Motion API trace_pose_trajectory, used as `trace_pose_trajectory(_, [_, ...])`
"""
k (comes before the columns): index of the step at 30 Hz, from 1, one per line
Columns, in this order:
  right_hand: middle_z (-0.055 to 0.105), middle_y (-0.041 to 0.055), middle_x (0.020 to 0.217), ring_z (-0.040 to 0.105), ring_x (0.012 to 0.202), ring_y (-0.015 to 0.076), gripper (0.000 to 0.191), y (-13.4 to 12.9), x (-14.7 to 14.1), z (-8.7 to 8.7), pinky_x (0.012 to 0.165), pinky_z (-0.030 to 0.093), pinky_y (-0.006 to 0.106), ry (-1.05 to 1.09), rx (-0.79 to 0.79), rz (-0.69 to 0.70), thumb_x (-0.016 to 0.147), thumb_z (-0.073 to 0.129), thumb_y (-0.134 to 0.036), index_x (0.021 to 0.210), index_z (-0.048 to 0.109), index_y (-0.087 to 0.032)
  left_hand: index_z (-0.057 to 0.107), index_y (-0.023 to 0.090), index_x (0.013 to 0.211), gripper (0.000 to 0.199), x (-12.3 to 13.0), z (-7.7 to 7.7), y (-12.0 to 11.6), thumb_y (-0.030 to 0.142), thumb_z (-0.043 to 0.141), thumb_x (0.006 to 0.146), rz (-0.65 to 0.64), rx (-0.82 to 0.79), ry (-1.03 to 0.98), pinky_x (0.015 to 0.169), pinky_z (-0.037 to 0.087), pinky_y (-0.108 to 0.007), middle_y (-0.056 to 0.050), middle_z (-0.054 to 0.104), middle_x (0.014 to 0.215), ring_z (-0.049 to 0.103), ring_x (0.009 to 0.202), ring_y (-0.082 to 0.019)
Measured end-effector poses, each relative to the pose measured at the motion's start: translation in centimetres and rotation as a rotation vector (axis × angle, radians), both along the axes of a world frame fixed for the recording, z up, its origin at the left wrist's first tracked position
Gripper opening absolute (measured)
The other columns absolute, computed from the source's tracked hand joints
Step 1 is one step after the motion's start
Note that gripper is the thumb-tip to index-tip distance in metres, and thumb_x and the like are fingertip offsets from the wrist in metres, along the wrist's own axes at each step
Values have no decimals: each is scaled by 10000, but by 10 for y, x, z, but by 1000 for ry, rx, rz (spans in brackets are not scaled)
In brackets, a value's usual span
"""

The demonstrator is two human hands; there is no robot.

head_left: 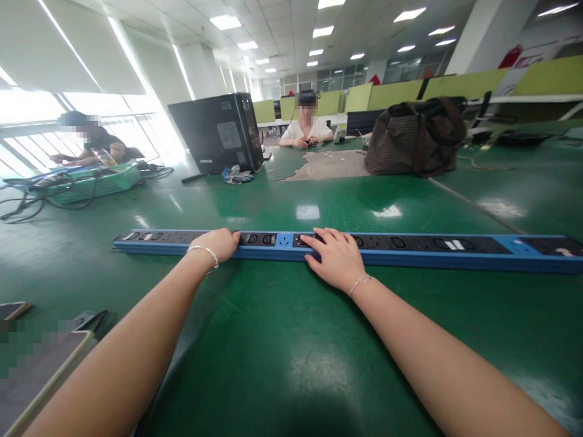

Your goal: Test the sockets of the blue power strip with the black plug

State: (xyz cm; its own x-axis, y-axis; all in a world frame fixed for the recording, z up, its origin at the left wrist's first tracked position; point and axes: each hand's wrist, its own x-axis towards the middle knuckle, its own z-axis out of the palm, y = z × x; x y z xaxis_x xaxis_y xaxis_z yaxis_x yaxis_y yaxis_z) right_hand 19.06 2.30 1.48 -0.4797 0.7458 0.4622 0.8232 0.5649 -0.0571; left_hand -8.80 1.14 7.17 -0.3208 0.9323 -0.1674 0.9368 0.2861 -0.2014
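A long blue power strip [285, 241] with black socket panels lies across the green table in front of me. My left hand [217, 244] is closed at the strip's left half, thumb and fingers pinched over the sockets. A small dark bit shows at those fingertips; I cannot tell whether it is a separate piece or part of the strip. My right hand [337, 258] rests on the strip just right of the blue middle socket, fingers spread and palm down. It hides some of the sockets under it.
Behind the strip stand a black computer case [214, 133], a crumpled glove [237, 175] and a brown bag [412, 139]. A green basket [98, 182] with cables is at left. One person [306, 128] sits opposite, another [98, 142] at far left.
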Motion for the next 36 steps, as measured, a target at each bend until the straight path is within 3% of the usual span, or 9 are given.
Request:
trace_pose_trajectory(22, [509,30,1310,411,1180,248,400,0,-1,1,950,280,416,2,2,-4,829,483,-420,1218,549,-352,644,131,1044,618,11,9,-3,499,188,847,64,15,-1,805,457,-404,-201,655,1069,619,976,-304])
trace_pose_trajectory(28, [507,35,1314,411,1178,250,400,-1,-1,0,949,279,425,11,-3,-3,829,486,-417,1219,550,-352,619,178,1126,460,8,5,-9,339,294,842,-199,41,144,876,407,-396,-162,663,1050,561,1059,-311])
trace_pose_trajectory(36, [504,28,1318,412,1178,246,406,-1,-1,1,946,280,419,1,-2,-9,830,479,-423,1226,542,-357,679,127,950,593,9,3,-6,416,170,858,-75,103,94,779,458,-363,-185,681,969,620,930,-291])
